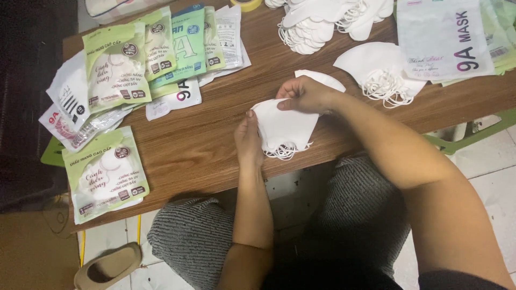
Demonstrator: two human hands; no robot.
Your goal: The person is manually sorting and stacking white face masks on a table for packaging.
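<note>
Head view: a small stack of white masks (285, 128) is gripped over the wooden table (215, 139) edge, pinched by the left hand (249, 140) and right hand (305, 95) (both closed on it). Green packets (105, 172) are spread out on the left

Flat green-and-white plastic packets (115, 64) fan across the upper left; another green packet (105, 174) lies lower left; a white rectangular pouch (443, 37) sits upper right.

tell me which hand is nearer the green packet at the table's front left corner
Left. The left hand holds the white masks nearer that green packet; the right hand grips their top edge, farther right.
</note>
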